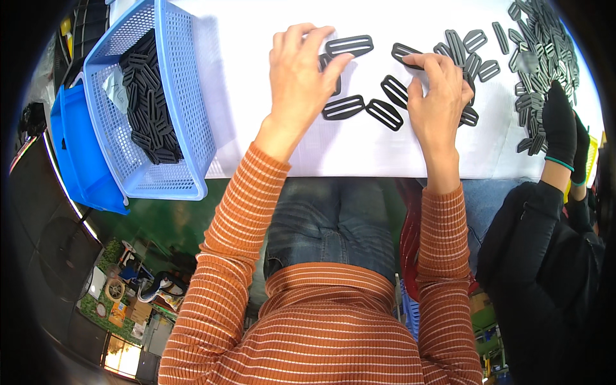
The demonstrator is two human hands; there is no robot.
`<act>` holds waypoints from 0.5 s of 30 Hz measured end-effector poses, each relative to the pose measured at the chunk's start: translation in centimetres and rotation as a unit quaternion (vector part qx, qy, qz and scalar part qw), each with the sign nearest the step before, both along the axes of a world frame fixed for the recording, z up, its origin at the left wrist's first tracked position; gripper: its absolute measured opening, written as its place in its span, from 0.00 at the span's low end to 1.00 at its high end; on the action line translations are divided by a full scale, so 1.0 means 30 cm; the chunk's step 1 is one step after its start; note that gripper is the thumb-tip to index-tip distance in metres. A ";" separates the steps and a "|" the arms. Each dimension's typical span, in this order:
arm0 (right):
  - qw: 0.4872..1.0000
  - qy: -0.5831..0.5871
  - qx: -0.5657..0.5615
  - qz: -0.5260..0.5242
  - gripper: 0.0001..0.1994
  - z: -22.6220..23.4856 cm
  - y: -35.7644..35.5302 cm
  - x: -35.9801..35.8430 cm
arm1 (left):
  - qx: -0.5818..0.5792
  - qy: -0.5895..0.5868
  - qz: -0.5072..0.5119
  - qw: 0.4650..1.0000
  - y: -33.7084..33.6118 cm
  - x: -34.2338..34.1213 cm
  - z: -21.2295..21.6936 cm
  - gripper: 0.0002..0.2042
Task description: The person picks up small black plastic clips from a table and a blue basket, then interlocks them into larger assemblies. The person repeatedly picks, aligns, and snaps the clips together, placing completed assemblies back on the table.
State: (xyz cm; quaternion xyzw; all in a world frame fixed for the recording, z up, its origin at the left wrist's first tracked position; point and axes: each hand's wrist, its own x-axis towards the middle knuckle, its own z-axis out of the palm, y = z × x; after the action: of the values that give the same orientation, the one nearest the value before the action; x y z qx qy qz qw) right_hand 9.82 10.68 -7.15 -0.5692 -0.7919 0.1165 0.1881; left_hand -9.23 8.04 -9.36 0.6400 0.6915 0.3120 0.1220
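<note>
Flat black plastic strap slider buckles lie on the white tabletop [256, 154] around both hands. My left hand [296, 77] is over the table with thumb and forefinger spread apart. One slider buckle [350, 45] lies just beyond its fingertips, and others are partly hidden beneath the thumb. My right hand [439, 90] is bent, its forefinger tip touching the end of another slider buckle [404, 54], the thumb held apart. Between the hands are a tilted slider buckle [394, 92] and two more nearer me. Several buckles sit beyond and partly under my right hand.
A light blue perforated basket [202, 122] with many black buckles stands at the left, beside a blue tray [80, 147]. A large buckle pile [529, 70] covers the far right. A co-worker's black-gloved hand [559, 125] is next to that pile.
</note>
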 end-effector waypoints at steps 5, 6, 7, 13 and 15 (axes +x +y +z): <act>0.997 0.058 -0.027 -0.051 0.14 0.015 -0.050 0.002 | -0.028 -0.015 -0.033 0.999 0.041 0.016 0.009 0.14; 0.995 0.073 -0.032 -0.063 0.14 0.015 -0.056 0.003 | -0.018 -0.009 -0.035 0.999 0.038 0.016 0.008 0.14; 0.994 0.077 -0.036 -0.065 0.14 0.022 -0.058 -0.002 | -0.007 -0.002 -0.036 0.999 0.039 0.015 0.013 0.13; 0.991 0.130 -0.014 -0.020 0.12 0.066 -0.058 -0.023 | -0.025 -0.085 -0.038 0.995 0.014 0.017 0.063 0.09; 0.991 0.133 -0.011 -0.016 0.12 0.098 -0.055 -0.008 | -0.034 -0.138 -0.006 0.990 -0.030 -0.009 0.146 0.09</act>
State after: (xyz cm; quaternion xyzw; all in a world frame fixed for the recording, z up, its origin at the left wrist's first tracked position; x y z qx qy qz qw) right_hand 9.58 9.05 -4.22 -0.5632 -0.7492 0.1969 0.2876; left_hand -9.50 7.15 -4.99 0.5907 0.6742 0.3726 0.2400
